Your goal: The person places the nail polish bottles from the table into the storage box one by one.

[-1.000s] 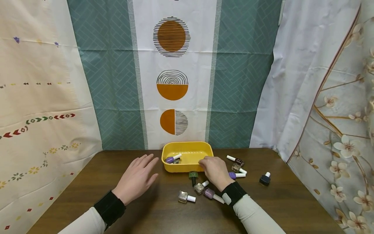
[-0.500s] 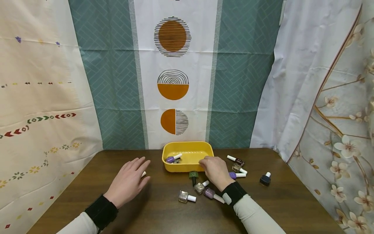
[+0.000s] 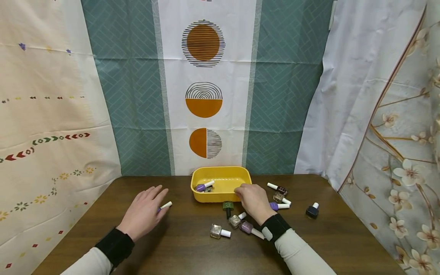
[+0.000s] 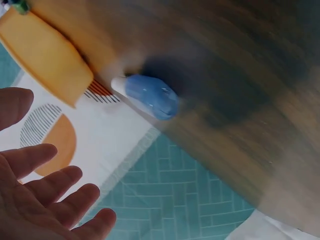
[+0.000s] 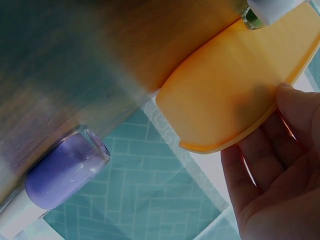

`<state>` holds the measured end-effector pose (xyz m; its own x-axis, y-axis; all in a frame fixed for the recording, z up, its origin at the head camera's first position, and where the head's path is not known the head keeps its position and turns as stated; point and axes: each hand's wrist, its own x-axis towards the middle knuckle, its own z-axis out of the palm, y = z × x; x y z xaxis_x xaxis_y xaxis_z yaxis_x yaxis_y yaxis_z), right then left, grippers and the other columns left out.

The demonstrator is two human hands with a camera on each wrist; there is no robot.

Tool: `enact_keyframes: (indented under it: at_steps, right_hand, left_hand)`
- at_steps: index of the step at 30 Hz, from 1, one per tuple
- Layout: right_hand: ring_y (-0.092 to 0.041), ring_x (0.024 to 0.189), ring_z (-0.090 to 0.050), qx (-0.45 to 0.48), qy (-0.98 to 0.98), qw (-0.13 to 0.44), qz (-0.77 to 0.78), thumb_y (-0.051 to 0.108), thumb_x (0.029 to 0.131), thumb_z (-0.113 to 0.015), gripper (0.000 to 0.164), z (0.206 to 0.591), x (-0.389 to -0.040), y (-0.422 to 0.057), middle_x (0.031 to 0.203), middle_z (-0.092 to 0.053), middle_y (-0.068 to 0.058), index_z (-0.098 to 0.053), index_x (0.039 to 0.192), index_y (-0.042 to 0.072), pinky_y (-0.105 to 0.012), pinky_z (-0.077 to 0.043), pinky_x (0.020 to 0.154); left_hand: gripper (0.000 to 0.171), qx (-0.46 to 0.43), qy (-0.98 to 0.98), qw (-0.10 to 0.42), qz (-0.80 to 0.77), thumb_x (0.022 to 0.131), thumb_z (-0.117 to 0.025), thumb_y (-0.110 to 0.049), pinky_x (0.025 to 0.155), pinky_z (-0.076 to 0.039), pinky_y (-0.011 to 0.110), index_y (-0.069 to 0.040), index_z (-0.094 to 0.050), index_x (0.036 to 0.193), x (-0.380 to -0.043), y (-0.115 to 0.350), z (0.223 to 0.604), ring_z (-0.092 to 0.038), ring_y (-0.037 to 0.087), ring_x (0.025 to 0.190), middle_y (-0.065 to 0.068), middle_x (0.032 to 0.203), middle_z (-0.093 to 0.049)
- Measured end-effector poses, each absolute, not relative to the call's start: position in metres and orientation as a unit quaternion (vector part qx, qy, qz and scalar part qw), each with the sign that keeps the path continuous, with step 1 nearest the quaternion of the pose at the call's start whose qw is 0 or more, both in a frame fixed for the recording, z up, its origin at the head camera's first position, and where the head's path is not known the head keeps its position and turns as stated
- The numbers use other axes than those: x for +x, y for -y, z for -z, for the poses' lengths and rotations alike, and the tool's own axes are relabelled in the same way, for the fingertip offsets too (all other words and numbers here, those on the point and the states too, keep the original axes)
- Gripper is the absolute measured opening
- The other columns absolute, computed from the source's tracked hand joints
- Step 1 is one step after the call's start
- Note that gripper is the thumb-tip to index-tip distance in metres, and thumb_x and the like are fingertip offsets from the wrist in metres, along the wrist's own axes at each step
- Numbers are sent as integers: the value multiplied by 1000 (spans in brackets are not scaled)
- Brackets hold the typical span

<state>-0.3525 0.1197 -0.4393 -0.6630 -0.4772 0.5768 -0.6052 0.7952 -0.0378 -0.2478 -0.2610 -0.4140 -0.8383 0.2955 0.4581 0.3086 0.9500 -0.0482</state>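
My left hand [image 3: 142, 210] hovers over the left of the table, fingers spread and relaxed, holding nothing. Just beneath it lies a blue-purple nail polish bottle [image 4: 152, 95] with a white cap, mostly hidden by the hand in the head view. My right hand [image 3: 253, 200] grips the near right rim of a yellow plastic bin [image 3: 209, 197], thumb on the outer wall and fingers over the edge. Inside the bin's left end are a purple nail polish bottle [image 3: 200, 187] and a glittery one [image 3: 208, 189]. Beside the right hand lies another purple bottle [image 5: 67, 170].
In front of the bin lie a green bottle [image 3: 227, 206], two glittery bottles, one [image 3: 215, 231] nearer me, and a mauve bottle [image 3: 245, 227]. Farther right are a dark brown bottle [image 3: 282, 190], a gold glitter bottle [image 3: 278, 197] and a black bottle [image 3: 311, 212]. Curtains hang behind the table.
My left hand has moved left and toward me, away from the bin, and the white-capped bottle beneath it has come into view. My right hand keeps its grip on the bin's rim.
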Motion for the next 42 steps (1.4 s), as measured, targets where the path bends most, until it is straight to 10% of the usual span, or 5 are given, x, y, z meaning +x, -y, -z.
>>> enact_keyframes:
  at_steps: [42]
  right_hand:
    - [-24, 79, -72, 302, 903, 287, -103, 13, 99, -84, 5, 440, -353, -120, 88, -74, 3, -85, 102, 17, -44, -61, 75]
  left_hand:
    - [60, -133, 975, 176, 11, 95, -88, -32, 105, -53, 68, 1, -69, 141, -265, 283, 449, -66, 47, 126, 24, 134, -70]
